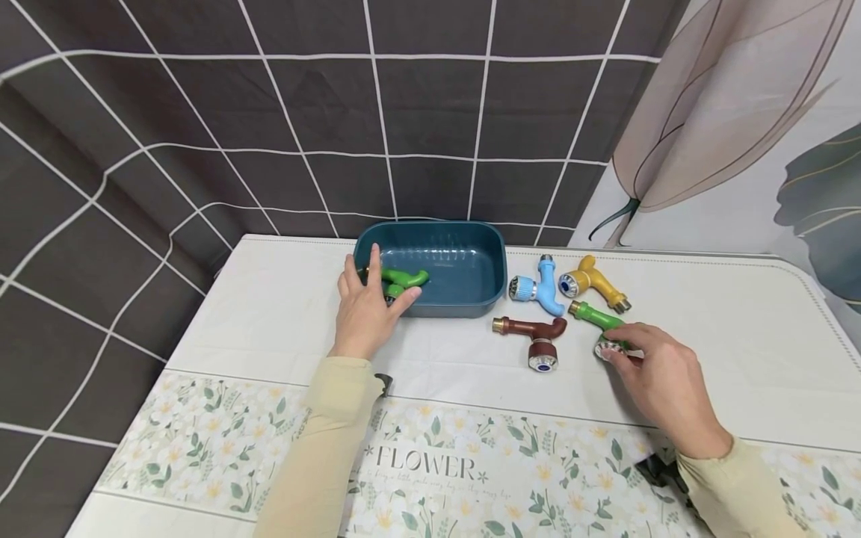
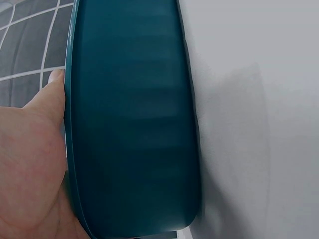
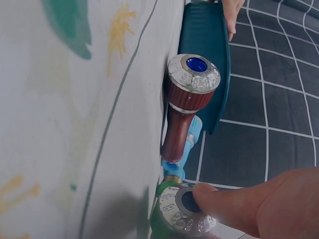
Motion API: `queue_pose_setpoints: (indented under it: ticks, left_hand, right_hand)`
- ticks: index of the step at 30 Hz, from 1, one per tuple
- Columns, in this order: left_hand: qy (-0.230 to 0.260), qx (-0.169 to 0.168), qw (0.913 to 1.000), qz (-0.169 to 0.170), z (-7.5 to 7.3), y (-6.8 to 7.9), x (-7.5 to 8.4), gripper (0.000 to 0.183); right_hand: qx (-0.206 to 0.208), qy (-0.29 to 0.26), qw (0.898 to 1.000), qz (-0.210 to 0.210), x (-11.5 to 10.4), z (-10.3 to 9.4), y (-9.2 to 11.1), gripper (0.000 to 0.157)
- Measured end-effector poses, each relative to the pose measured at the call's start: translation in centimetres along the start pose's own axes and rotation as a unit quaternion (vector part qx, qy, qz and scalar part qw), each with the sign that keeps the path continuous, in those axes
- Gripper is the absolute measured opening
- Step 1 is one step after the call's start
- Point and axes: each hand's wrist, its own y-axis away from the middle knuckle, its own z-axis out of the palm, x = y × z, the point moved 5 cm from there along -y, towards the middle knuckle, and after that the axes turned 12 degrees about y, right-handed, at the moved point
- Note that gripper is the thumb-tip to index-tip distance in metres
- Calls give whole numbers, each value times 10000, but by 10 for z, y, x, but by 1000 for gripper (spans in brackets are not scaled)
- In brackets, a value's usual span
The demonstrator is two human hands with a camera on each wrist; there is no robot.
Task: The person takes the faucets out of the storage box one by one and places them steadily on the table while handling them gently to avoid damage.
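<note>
My left hand (image 1: pixel 363 317) lies over the left end of a dark teal plastic basin (image 1: pixel 464 308), fingers spread and thumb across the front rim. Inside, beside those fingers, is a green faucet (image 1: pixel 412 279), partly hidden by the hand. On the right, my right hand (image 1: pixel 673 373) pinches a second green faucet (image 1: pixel 600 317) at its knob. In the right wrist view the thumb (image 3: pixel 224 201) presses on the blue centre of that silver-faced knob (image 3: pixel 172 211). The faucet's threaded brass end points toward the upper left in the head view.
Between basin and right hand lie a light blue faucet (image 1: pixel 548 288), a yellow faucet (image 1: pixel 595 280) and a brown faucet (image 1: pixel 531 329). The white table cover (image 1: pixel 269 314) has a floral band (image 1: pixel 430 426) at the front. A dark checked curtain (image 1: pixel 430 112) hangs close behind the basin.
</note>
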Motion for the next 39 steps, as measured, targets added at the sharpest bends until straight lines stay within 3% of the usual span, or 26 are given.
queue_pose_setpoints:
  ticks: [24,39]
  left_hand:
    - [31,18,10000,31,-1,0,0,98]
    - [-16,26,10000,40,1,-1,-2,99]
  right_hand:
    - [-484,88,9983,308,-1,6,1,29]
    - [-411,71,9982,432,1,4,1,39]
